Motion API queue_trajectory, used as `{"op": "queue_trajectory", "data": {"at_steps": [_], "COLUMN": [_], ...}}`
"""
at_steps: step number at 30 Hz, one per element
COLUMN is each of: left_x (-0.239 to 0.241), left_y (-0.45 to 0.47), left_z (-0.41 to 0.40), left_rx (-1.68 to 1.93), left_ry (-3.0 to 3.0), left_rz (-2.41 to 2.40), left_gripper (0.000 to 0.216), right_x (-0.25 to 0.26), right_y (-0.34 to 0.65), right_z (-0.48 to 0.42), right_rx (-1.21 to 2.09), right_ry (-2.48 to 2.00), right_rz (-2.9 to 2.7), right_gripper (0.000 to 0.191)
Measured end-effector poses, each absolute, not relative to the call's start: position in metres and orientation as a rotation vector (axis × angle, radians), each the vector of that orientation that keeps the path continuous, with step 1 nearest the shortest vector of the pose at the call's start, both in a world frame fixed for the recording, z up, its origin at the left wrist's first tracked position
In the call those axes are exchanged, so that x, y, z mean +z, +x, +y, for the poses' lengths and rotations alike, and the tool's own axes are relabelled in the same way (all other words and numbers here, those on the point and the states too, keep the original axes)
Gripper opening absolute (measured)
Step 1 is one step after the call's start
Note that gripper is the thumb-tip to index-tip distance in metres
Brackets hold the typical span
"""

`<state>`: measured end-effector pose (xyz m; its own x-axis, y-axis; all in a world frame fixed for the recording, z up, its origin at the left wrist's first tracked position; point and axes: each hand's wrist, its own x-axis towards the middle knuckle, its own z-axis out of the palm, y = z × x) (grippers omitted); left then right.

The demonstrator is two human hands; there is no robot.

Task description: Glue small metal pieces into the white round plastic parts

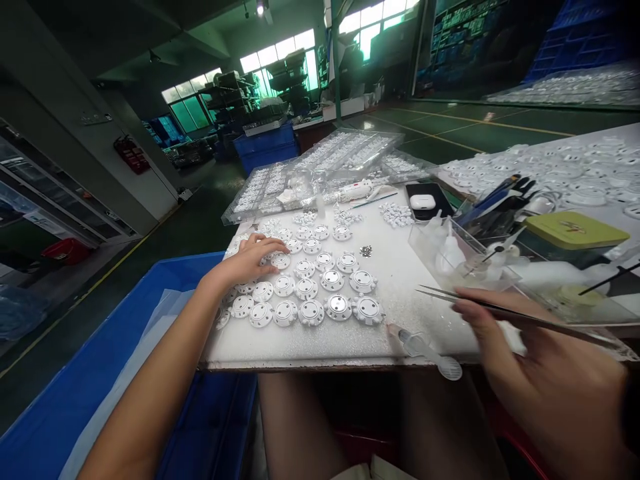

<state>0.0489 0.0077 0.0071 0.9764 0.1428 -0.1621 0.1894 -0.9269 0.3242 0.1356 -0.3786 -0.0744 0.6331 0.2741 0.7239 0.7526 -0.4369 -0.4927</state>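
Observation:
Several round white plastic parts (pixel 311 288) lie in rows on a white foam pad (pixel 400 267). My left hand (pixel 253 259) rests on the parts at the left end of the rows, fingers spread and lying flat on them. My right hand (pixel 545 373) is at the lower right, its fingers closed on metal tweezers (pixel 480 303) whose tips point left above the pad. A small plastic syringe (pixel 425 350) lies on the pad's front edge just below the tweezers.
A blue crate (pixel 100 373) with a clear bag stands at the left. Clear trays of white parts (pixel 340 157) lie at the back. A phone with an earbud case (pixel 427 200), a clear box with bottles (pixel 450 250) and a green lid (pixel 575 230) sit to the right.

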Motion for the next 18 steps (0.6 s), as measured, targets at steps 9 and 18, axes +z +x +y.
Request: {"op": "queue_trajectory", "data": {"at_steps": [9,18], "left_x": [0.020,0.005], "left_y": [0.056,0.079], "left_z": [-0.045,-0.054], "left_rx": [-0.205,-0.159], "left_ry": [2.745,2.648], "left_rz": [0.316,0.520], "left_gripper": [0.053,0.053], "right_x": [-0.093,-0.114], "right_y": [0.167,0.120], "right_z": [-0.332,-0.346], "right_rx": [-0.717,-0.627], "right_ry": [-1.930,-1.451], "right_rz": [-1.014,-0.422], "right_gripper": [0.029,0.025]}}
